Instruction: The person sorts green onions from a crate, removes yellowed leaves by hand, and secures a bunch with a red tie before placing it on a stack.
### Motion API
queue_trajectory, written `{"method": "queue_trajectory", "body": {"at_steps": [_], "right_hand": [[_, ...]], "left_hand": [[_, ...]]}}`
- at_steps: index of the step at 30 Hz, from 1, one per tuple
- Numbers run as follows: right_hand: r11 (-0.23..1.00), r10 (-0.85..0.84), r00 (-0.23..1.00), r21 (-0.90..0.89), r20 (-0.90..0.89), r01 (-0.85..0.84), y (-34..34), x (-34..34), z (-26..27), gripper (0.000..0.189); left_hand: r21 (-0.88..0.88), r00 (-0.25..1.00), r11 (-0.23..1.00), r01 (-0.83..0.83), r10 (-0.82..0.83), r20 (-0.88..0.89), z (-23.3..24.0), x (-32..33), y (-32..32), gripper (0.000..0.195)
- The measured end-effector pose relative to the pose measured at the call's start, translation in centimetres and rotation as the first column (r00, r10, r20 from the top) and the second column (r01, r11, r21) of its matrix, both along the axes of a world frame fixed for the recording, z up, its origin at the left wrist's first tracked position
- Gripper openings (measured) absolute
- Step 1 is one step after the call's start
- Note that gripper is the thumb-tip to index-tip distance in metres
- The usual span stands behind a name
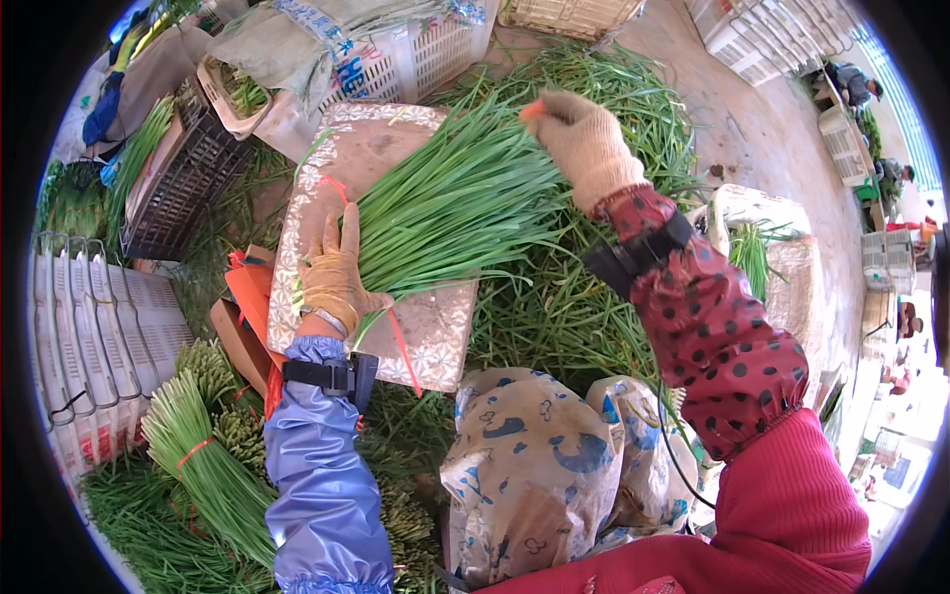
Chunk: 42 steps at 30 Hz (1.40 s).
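A large bunch of long green leafy stalks, like garlic chives [460, 197], lies fanned out across a patterned board [427, 356]. My left hand [338, 275], in a tan glove, presses flat on the near end of the bunch with its fingers spread. A red tie strip [404, 353] runs out from beneath the bunch beside the thumb, and its other end shows above the fingers. My right hand [582, 141], in a knitted beige glove with an orange fingertip, is curled just beyond the leaf tips at the upper right. Whether it holds anything is unclear.
Loose green leaves [571, 334] cover the floor right of the board. Tied bunches [197, 445] lie at lower left, near orange strips [252, 293]. A dark crate [185, 178] and white crates [111, 319] stand left. Patterned plastic covers my knees [534, 468]. People work at far right and upper left.
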State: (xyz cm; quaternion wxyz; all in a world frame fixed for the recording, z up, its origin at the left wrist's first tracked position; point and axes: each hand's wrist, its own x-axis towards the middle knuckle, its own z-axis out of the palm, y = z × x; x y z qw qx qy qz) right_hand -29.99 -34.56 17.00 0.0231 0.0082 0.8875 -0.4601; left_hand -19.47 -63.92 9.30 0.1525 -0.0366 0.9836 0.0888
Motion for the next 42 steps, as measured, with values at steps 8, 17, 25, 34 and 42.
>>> {"method": "queue_trajectory", "body": {"at_steps": [8, 17, 25, 34, 42], "right_hand": [[0.859, 0.345, 0.929, 0.446, -0.136, -0.254, -2.4, 3.1, -3.3, 0.018], [0.801, 0.513, 0.826, 0.475, -0.233, -0.364, -4.0, 2.3, -3.5, 0.018], [0.845, 0.508, 0.823, 0.332, -0.254, -0.420, -6.5, 2.8, 3.1, 0.028], [0.819, 0.574, 0.754, 0.222, -0.319, -0.529, -11.6, 6.3, -1.0, 0.082], [0.478, 0.688, 0.725, 0.752, 0.001, -0.454, -13.5, 6.5, -8.0, 0.109]], "left_hand": [[-0.012, 1.000, 1.000, 0.000, 0.000, -0.028, 0.0, 0.1, 0.0, 0.146], [-0.001, 0.992, 1.000, 0.028, -0.028, -0.120, -0.2, 1.1, 0.1, 0.144], [0.106, 0.923, 0.980, 0.166, -0.116, -0.367, -3.8, 0.6, -1.2, 0.093], [0.985, 0.793, 0.174, 0.007, 0.600, -0.111, -11.0, -0.5, -4.0, 0.038], [0.889, 0.812, -0.397, 0.229, 0.581, 0.050, -3.8, 0.8, -8.9, 0.018]]}}
